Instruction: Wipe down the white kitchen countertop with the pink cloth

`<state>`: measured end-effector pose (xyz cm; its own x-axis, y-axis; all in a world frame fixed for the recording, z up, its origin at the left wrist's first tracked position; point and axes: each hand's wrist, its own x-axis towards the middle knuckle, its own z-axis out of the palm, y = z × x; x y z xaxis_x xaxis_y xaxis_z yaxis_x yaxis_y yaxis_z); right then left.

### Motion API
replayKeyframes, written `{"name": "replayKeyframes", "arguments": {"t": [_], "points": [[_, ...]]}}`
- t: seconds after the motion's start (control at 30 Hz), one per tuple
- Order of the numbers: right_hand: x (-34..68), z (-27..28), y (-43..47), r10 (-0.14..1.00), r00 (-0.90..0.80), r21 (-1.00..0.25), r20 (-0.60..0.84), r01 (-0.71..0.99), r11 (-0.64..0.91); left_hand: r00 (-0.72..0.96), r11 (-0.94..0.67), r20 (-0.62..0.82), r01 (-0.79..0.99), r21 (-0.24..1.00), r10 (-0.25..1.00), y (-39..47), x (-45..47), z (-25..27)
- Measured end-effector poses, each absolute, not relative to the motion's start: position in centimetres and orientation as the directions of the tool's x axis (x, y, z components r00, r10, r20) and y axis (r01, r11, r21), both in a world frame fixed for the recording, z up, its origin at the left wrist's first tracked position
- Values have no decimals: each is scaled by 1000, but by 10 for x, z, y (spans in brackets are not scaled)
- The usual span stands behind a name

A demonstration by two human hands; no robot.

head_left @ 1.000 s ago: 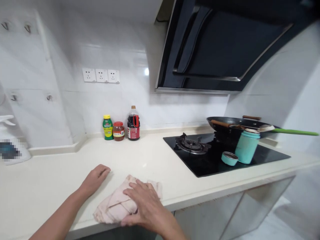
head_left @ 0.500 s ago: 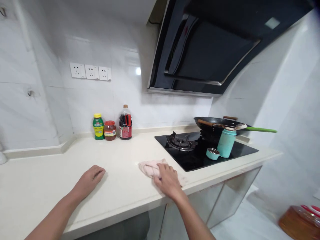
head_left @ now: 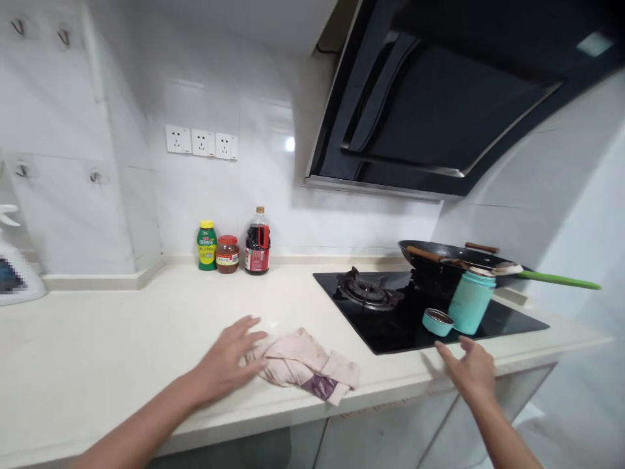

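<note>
Marbled white tiles (head_left: 268, 176) back a cream countertop (head_left: 131, 352), and on it, near the front edge, lies a rumpled pale-pink cloth (head_left: 295, 357) with a purple patch. Its long axis runs left to right, slanting toward the front edge at the right end, where a loose flap points.

At its left end is the left hand (head_left: 227, 358), fingers spread and not closed on anything; whether the fingertips touch the cloth, I cannot tell. Handling it well would mean taking the thick folds together, flap included, and keeping the palm flat.

The right hand (head_left: 471, 372) is open and empty, thumb apart, just in front of a turquoise tumbler (head_left: 471, 303), which stands upright on the black glass cooktop (head_left: 385, 333). Beside it sits a turquoise cup-shaped lid (head_left: 437, 324), hollow side up. Beyond is a wok (head_left: 442, 249).
</note>
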<state>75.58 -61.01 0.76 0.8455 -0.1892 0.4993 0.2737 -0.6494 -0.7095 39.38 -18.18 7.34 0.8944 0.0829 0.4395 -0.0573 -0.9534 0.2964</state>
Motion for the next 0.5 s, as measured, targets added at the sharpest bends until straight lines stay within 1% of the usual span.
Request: {"name": "replayKeyframes", "arguments": {"t": [0.07, 0.13, 0.2, 0.23, 0.3, 0.4, 0.43, 0.5], "points": [[774, 5, -619, -243, 850, -708, 468, 196, -679, 929, -939, 370, -137, 316, -10, -224, 419, 81], [787, 1, -619, -269, 853, -705, 447, 151, -693, 960, -925, 267, -175, 337, -85, -259, 446, 84], [798, -3, -615, -268, 854, -693, 446, 140, -707, 971, -925, 205, -185, 331, -121, -283, 466, 80], [803, -4, -613, -261, 855, -685, 448, 141, -714, 973, -928, 195, -185, 323, -126, -290, 472, 76], [812, -7, -610, -247, 862, -675, 443, 139, -724, 967, -933, 224, -188, 305, -122, -294, 474, 67], [825, -9, -609, -236, 884, -675, 403, 114, -729, 942, -940, 316, -203, 273, -112, -283, 456, 54], [830, -9, -610, -236, 893, -678, 384, 99, -728, 934, -946, 346, -188, 263, -89, -274, 446, 51], [839, -9, -612, -242, 908, -684, 343, 65, -726, 920, -964, 392, -103, 246, 2, -252, 425, 48]]}}
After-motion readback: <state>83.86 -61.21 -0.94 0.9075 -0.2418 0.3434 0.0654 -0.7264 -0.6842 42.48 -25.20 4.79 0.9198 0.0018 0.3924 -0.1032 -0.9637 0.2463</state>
